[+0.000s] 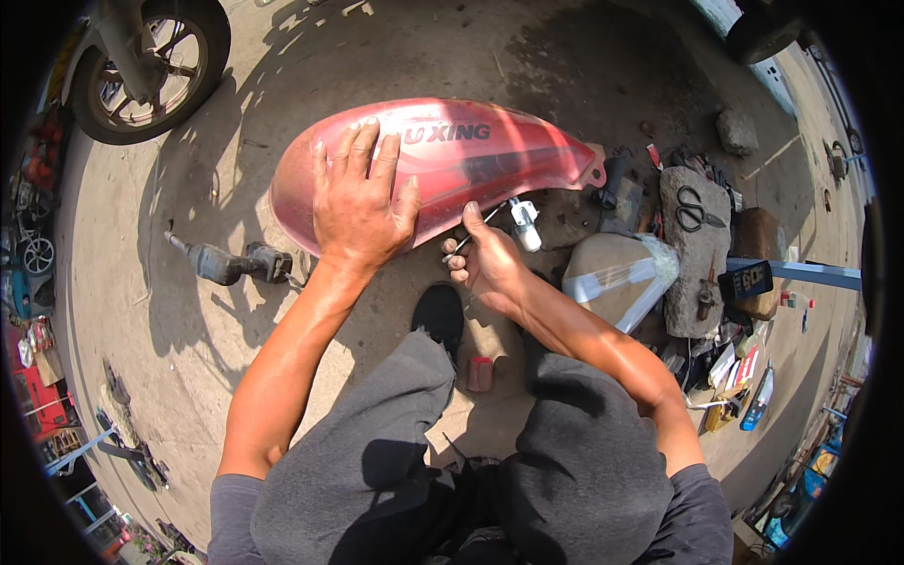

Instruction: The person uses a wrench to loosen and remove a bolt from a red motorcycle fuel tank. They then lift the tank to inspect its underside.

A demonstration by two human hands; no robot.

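Observation:
A red motorcycle fuel tank (471,155) lies on its side on the ground before me, its narrow end with a bolt tab pointing right. My left hand (363,202) rests on its wide end, fingers spread flat on the red surface. At the tank's lower edge my right hand (485,259) is closed, thumb up, around a thin metal rod (460,247). Only part of the rod shows, so its kind is unclear. Just right of that hand a silver fuel valve (525,226) with a whitish cup sticks out from under the tank edge.
A power tool (226,263) lies left of the tank. Right of me are a taped panel (617,273), a stone slab (695,254) with black scissors (692,212), and loose parts. A red cylinder (480,374) stands between my feet. A motorcycle wheel (151,71) is far left.

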